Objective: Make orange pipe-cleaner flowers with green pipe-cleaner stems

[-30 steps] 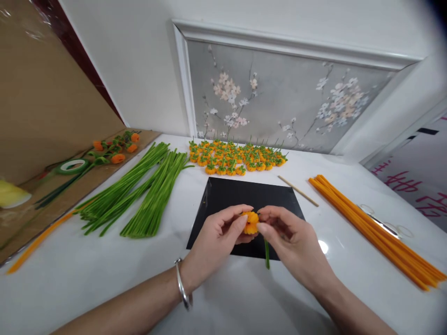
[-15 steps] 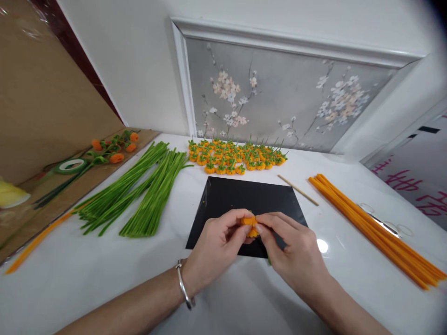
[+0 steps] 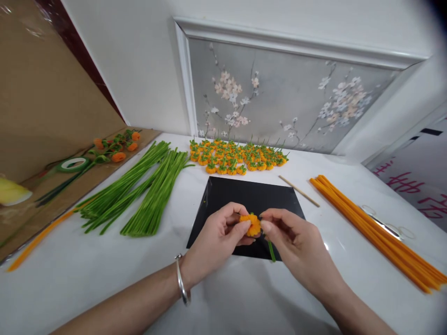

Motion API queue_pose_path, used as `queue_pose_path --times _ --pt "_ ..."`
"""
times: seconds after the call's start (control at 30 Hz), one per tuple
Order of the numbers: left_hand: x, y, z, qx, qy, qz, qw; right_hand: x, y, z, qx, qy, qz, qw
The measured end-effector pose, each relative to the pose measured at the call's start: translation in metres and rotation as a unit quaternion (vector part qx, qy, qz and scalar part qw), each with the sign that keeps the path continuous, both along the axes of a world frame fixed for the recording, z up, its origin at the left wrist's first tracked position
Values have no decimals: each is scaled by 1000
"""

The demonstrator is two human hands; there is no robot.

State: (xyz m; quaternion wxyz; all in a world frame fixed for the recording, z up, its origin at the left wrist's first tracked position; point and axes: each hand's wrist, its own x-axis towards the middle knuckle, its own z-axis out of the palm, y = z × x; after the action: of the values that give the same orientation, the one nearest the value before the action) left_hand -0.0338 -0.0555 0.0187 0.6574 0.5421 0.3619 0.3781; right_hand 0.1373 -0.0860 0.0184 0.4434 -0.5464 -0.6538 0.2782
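Observation:
An orange pipe-cleaner flower (image 3: 252,225) with a ridged, rounded edge is held above a black mat (image 3: 237,190). My left hand (image 3: 221,235) is closed round its left side, thumb on the front. At the flower's right edge, the thumb and forefinger of my right hand (image 3: 295,244) pinch together; the exact spot they grip is hard to see. A short green pipe-cleaner piece (image 3: 271,250) sticks out below, just left of my right hand, and its upper end is hidden.
Green pipe cleaners (image 3: 153,200) lie left of the mat, orange ones (image 3: 363,228) to the right beside scissors (image 3: 384,223). Behind stand rows of small orange flowers with green tops (image 3: 237,156). A thin stick (image 3: 299,190), green tape (image 3: 73,164) and finished stems (image 3: 118,157) lie around.
The flower has turned so its ridged face shows more. My right fingers have shifted slightly right to its edge, and the green piece below shows more.

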Motion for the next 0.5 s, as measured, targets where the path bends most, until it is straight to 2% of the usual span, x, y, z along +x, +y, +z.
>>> queue_pose_path --times 0.3,0.5 --pt "1 -3 -6 41 12 -2 999 -11 -4 -3 51 -30 -1 998" --pt "-3 -3 -5 104 67 -28 992 -9 -3 -5 40 -28 -4 999"
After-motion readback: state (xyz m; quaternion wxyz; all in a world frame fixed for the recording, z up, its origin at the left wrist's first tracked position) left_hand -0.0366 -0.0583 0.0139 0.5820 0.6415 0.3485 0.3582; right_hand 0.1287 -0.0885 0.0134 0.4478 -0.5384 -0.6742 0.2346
